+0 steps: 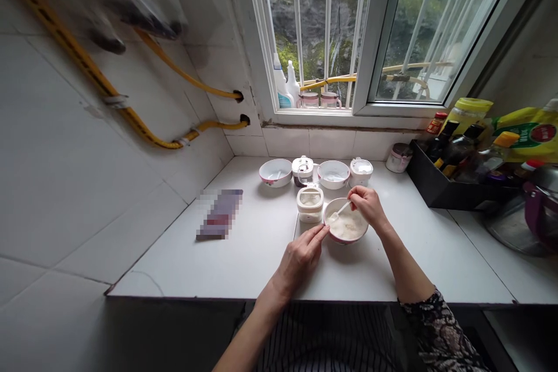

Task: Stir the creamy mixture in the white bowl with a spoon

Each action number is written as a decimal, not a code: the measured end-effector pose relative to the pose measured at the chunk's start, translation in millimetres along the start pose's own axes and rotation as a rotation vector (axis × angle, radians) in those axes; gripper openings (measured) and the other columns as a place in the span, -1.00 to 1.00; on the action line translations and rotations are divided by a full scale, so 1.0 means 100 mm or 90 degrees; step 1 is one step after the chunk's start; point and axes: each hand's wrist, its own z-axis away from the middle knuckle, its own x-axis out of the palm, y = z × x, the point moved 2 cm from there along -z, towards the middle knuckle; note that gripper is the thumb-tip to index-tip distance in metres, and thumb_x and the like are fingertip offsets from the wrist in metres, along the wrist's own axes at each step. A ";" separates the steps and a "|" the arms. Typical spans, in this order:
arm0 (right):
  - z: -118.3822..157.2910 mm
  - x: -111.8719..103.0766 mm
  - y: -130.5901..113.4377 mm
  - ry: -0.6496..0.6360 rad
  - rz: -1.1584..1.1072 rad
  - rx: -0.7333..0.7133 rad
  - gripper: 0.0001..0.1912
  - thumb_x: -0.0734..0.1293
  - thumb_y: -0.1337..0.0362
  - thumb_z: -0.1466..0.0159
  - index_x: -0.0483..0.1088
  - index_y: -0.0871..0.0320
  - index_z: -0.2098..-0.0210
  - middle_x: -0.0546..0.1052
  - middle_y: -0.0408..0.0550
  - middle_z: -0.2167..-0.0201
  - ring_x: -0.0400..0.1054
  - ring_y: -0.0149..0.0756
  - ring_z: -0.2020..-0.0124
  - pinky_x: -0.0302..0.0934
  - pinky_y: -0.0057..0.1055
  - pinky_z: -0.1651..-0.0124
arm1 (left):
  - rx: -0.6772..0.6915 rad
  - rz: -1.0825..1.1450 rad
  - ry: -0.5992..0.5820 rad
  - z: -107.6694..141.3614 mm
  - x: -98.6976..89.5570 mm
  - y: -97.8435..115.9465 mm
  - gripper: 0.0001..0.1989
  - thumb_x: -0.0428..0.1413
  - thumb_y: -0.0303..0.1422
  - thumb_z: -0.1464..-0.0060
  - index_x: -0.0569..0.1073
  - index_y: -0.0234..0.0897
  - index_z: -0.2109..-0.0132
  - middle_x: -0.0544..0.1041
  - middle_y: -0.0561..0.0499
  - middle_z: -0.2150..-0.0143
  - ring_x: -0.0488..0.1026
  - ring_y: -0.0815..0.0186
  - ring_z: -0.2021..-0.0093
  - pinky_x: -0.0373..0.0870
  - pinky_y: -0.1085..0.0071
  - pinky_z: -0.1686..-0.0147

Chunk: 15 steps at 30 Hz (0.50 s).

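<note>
A round bowl (351,225) with a pale, powdery or grainy filling stands near the middle of the counter. My right hand (366,204) is closed on the handle of a small white spoon (340,213), whose tip is in the filling. At the bowl's left rim rest the fingertips of my left hand (304,250), its fingers stretched out and holding nothing. Just left of the bowl is a square white jar (310,213) with pale contents.
Behind stand a left bowl (275,174), a dark-filled jar (302,173), another bowl (333,179) and a white jar (361,171). A black bottle box (453,190) and a pot (518,226) are at right. A blurred flat object (221,215) lies left on the counter (174,270).
</note>
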 end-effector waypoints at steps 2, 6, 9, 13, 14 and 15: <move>-0.03 -0.02 0.03 0.002 -0.081 0.039 -0.87 0.20 0.26 0.10 0.36 0.12 0.63 0.34 -0.21 0.78 0.18 -0.39 0.65 0.10 -0.44 0.50 | 0.000 0.001 0.002 0.00 0.01 0.00 -0.48 -0.10 -0.63 -0.24 0.26 -0.27 -0.30 0.51 -0.17 -0.10 0.52 0.22 -0.06 0.55 0.32 0.00; -0.07 -0.04 0.05 -0.011 -0.185 0.090 -0.89 0.21 0.28 0.16 0.36 0.14 0.67 0.32 -0.20 0.80 0.14 -0.43 0.69 0.05 -0.45 0.55 | 0.003 0.002 0.007 0.00 0.01 0.00 -0.49 -0.10 -0.63 -0.23 0.27 -0.29 -0.28 0.52 -0.18 -0.09 0.53 0.21 -0.05 0.56 0.32 0.02; -0.08 -0.06 0.04 -0.017 -0.211 0.101 -0.89 0.21 0.30 0.17 0.36 0.15 0.67 0.33 -0.19 0.80 0.13 -0.43 0.70 0.06 -0.44 0.56 | 0.007 0.003 0.010 -0.01 0.01 0.00 -0.49 -0.10 -0.64 -0.23 0.27 -0.29 -0.28 0.52 -0.18 -0.09 0.53 0.21 -0.05 0.56 0.32 0.02; -0.08 -0.09 0.03 -0.014 -0.220 0.106 -0.90 0.22 0.30 0.16 0.36 0.15 0.66 0.34 -0.18 0.80 0.15 -0.42 0.70 0.09 -0.42 0.55 | 0.008 0.000 0.017 -0.01 0.01 0.00 -0.49 -0.10 -0.64 -0.22 0.28 -0.30 -0.28 0.52 -0.18 -0.08 0.53 0.21 -0.04 0.57 0.33 0.03; -0.08 -0.09 0.03 -0.012 -0.224 0.108 -0.90 0.22 0.30 0.16 0.36 0.15 0.66 0.34 -0.18 0.80 0.16 -0.42 0.70 0.09 -0.42 0.55 | 0.008 -0.001 0.018 -0.01 0.01 0.00 -0.49 -0.10 -0.64 -0.22 0.28 -0.30 -0.28 0.52 -0.18 -0.08 0.53 0.21 -0.04 0.57 0.33 0.03; -0.08 -0.09 0.03 -0.011 -0.230 0.110 -0.90 0.22 0.30 0.16 0.36 0.15 0.66 0.34 -0.18 0.80 0.16 -0.42 0.70 0.10 -0.41 0.55 | 0.009 -0.001 0.017 -0.01 0.01 0.00 -0.49 -0.10 -0.64 -0.22 0.28 -0.30 -0.28 0.52 -0.18 -0.08 0.53 0.21 -0.04 0.57 0.32 0.03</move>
